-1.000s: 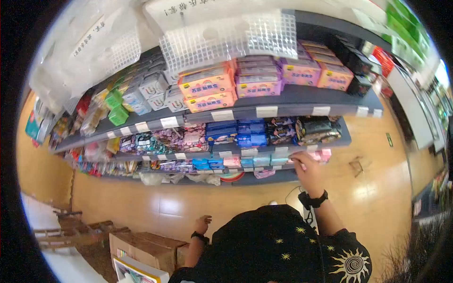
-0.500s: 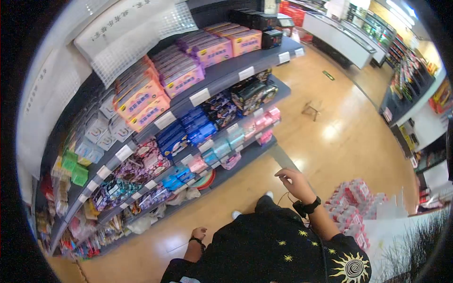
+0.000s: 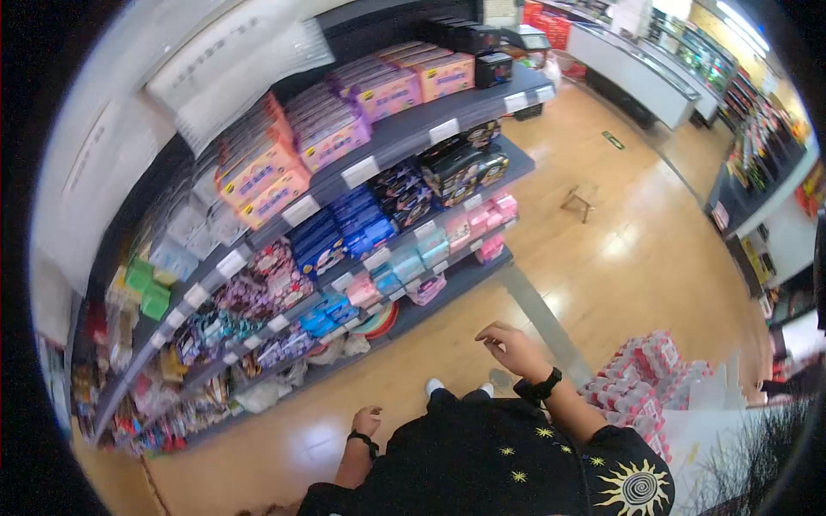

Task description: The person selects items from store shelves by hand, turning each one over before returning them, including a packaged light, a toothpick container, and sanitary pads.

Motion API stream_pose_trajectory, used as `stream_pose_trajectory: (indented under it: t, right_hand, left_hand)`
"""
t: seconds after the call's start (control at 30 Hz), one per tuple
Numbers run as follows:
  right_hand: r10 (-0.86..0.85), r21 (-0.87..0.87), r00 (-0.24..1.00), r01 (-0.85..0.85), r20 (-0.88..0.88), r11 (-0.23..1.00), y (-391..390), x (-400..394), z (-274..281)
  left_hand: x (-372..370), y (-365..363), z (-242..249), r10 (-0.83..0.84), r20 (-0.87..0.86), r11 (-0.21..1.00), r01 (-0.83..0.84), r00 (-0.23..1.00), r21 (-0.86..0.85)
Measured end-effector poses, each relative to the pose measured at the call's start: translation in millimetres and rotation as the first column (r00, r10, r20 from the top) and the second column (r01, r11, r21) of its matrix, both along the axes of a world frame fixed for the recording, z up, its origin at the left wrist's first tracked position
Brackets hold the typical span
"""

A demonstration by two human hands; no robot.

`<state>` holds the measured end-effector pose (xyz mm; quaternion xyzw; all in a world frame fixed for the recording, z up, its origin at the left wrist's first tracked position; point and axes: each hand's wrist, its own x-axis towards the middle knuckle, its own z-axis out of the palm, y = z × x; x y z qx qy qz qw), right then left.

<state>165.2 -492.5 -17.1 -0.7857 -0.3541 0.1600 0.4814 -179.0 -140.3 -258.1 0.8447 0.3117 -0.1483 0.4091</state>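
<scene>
The left hand (image 3: 368, 420) is hanging low beside the body, fingers loosely curled and holding nothing. The right hand (image 3: 511, 347) is hovering in the aisle, fingers narrowly spread and empty (a black band on the wrist), well apart from the pink packets (image 3: 492, 212) at the right end of the shelving unit (image 3: 447, 129). It looks like a pause between shelf reaches; the next move probably calls for reaching toward the bottled-drink packs (image 3: 641, 370) or again the shelf.

You're facing grey shelving (image 3: 404, 133) stocked with pink and orange boxes (image 3: 344, 129), blue packets (image 3: 340, 236); small wooden stool (image 3: 578, 200) on floor, shrink-wrapped bottle packs (image 3: 641, 374) right.
</scene>
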Motion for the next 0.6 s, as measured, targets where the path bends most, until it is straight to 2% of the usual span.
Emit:
stream_pose_trajectory:
  t: [0.03, 0.07, 0.13, 0.2, 0.23, 0.27, 0.3, 0.33, 0.37, 0.43, 0.47, 0.5, 0.53, 0.57, 0.6]
  right_hand:
    - [0.041, 0.001, 0.999, -0.041, -0.009, 0.999, 2, -3, -1]
    - [0.066, 0.025, 0.995, -0.064, -0.069, 0.998, 6, -6, -3]
    - [0.156, 0.062, 0.980, -0.149, -0.122, 0.987, 19, -9, -4]
    - [0.224, -0.123, 0.960, -0.246, -0.167, 0.962, 31, -10, -2]
    - [0.275, -0.121, 0.948, -0.296, -0.160, 0.948, 42, -11, 0]
    - [0.273, -0.110, 0.931, -0.306, -0.244, 0.946, 53, -17, 2]
    - [0.264, -0.102, 0.909, -0.311, -0.324, 0.945, 63, -22, 3]
    - [0.312, -0.037, 0.917, -0.330, -0.248, 0.943, 75, -26, -1]
    - [0.342, -0.043, 0.910, -0.361, -0.237, 0.932, 87, -33, 1]
    - [0.391, -0.029, 0.919, -0.390, 0.059, 0.920, 117, -48, 7]
    - [0.414, -0.031, 0.907, -0.413, 0.075, 0.910, 131, -58, 7]
    - [0.419, -0.037, 0.906, -0.418, 0.057, 0.908, 147, -70, 8]
    - [0.424, -0.042, 0.905, -0.422, 0.038, 0.905, 166, -81, 10]
    - [0.445, -0.038, 0.894, -0.444, 0.047, 0.895, 184, -91, 11]
    - [0.477, -0.111, 0.879, -0.474, 0.000, 0.874, 202, -104, 17]
  left_hand:
    - [-11, -7, 12, -0.081, -0.024, 0.993, 0.083, 0.996, 0.088]
    - [-18, -12, 23, -0.032, -0.032, 0.995, 0.035, 0.999, 0.092]
    - [-35, -17, 38, 0.162, -0.252, 0.978, -0.189, 0.954, -0.086]
    - [-65, -22, 36, 0.260, -0.254, 0.954, -0.288, 0.931, -0.080]
    - [-81, -20, 25, 0.294, -0.262, 0.942, -0.325, 0.919, -0.084]
    - [-105, -20, 5, 0.336, -0.260, 0.926, -0.368, 0.905, -0.086]
    - [-132, -20, -22, 0.261, -0.128, 0.964, -0.253, 0.957, 0.079]
    - [-156, -24, -39, 0.156, -0.015, 0.955, -0.147, 0.988, 0.259]
    - [-177, -30, -46, 0.188, -0.002, 0.950, -0.182, 0.982, 0.255]
    - [-203, -33, -53, 0.124, -0.128, 0.917, -0.064, 0.984, 0.395]
    - [-213, -33, -52, 0.150, -0.113, 0.913, -0.094, 0.982, 0.398]
    - [-227, -35, -50, 0.323, -0.199, 0.938, -0.285, 0.925, 0.200]
    - [-240, -30, -47, 0.456, -0.313, 0.879, -0.478, 0.833, 0.009]
    - [-252, -22, -46, 0.478, -0.303, 0.867, -0.499, 0.824, 0.012]
    - [-277, -15, -71, 0.528, -0.311, 0.791, -0.591, 0.790, -0.160]
